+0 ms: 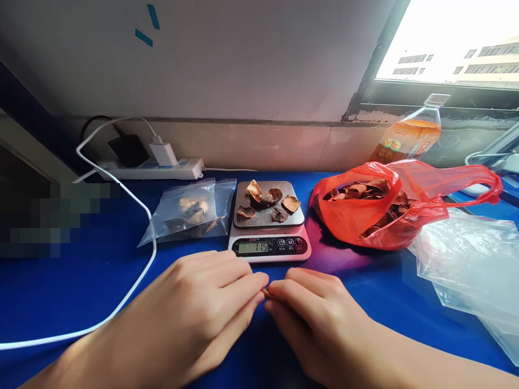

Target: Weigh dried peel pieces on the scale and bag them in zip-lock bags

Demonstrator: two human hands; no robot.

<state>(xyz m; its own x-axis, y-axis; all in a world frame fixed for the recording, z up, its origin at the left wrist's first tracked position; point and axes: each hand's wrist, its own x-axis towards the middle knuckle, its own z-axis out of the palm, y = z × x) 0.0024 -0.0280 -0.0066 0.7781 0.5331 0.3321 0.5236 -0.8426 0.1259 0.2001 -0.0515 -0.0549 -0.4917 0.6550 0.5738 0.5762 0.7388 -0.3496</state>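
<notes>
My left hand (214, 300) and my right hand (316, 308) meet just in front of a white kitchen scale (302, 253). Between their pinched fingertips shows the edge of a small brownish piece of dried peel (266, 293); the fingers hide most of it. On the scale's metal plate lie several curled dried peel pieces (274, 196), brown and dark. The display appears to read 11.5. To the right sits an open red plastic bag (389, 227), full of similar dried peel. Left of the scale is a clear zip bag (190, 210) with some pieces inside.
Flat clear plastic bags (466, 259) are stacked at the right on the blue table (97, 292). A drink bottle (417, 132) stands behind the red bag. At the back left is a power strip (190, 168) with chargers, and a white cable (138, 275) runs across the left side.
</notes>
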